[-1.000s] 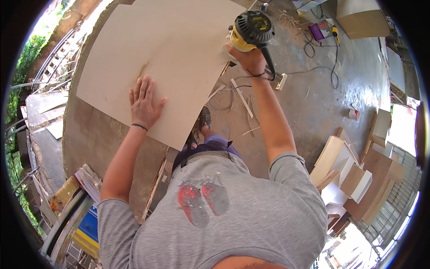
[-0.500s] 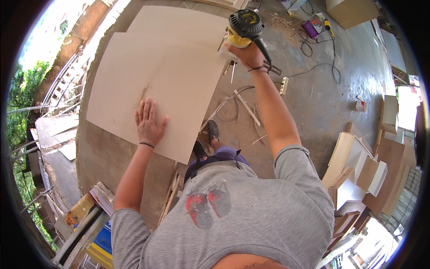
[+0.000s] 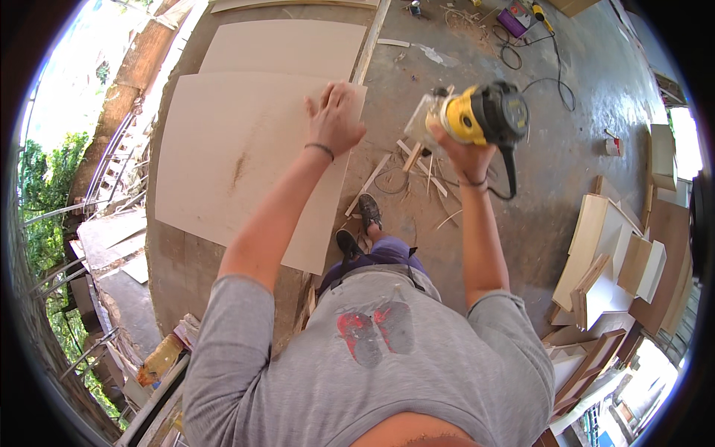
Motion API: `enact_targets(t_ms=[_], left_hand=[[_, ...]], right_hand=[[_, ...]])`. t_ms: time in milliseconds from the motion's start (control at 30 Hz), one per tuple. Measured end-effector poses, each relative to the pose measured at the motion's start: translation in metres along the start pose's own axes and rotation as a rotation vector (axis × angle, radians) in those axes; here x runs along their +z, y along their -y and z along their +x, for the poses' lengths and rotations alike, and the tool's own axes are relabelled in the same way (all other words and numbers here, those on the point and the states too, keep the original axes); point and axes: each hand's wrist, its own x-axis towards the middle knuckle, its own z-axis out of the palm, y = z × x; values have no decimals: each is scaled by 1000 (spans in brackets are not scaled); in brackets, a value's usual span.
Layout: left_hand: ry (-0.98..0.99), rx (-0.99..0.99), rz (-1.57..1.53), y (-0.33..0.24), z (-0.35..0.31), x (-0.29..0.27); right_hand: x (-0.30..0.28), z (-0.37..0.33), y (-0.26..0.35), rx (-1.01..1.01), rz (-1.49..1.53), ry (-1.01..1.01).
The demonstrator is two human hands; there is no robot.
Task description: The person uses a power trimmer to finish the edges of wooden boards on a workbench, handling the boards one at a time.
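Note:
My right hand (image 3: 463,153) is closed round a yellow and black trim router (image 3: 477,115), held up off the board's right side. The router lies tilted on its side, its clear base plate facing left and its black cord hanging down by my wrist. My left hand (image 3: 334,119), fingers apart, is at the far right corner of a large pale board (image 3: 216,149); I cannot tell whether the palm touches it. A dark smudge marks the board's middle. Beyond it, a second pale sheet (image 3: 283,46) shows along the far edge.
Wood strips (image 3: 369,185) and shavings litter the floor by my shoes (image 3: 370,212). A black cable (image 3: 555,82) runs across the floor near a purple box (image 3: 512,22). To the right stand a small bucket (image 3: 613,147) and pale cabinet parts (image 3: 596,231).
My right hand has lifted the router off the board's right edge and drawn it right and nearer, tipping it over. My left hand has slid from the board's near middle to its far right corner.

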Motion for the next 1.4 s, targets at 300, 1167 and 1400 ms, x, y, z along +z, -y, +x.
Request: enact_targets(t_ms=[300, 1167, 1400], left_hand=[[165, 141, -158, 8, 61, 3], [-124, 198, -42, 72, 38, -11], [-93, 185, -32, 68, 42, -12]], right_hand=[[16, -108, 22, 38, -108, 329], [109, -77, -41, -160, -339, 422], [110, 24, -6, 26, -102, 260]])
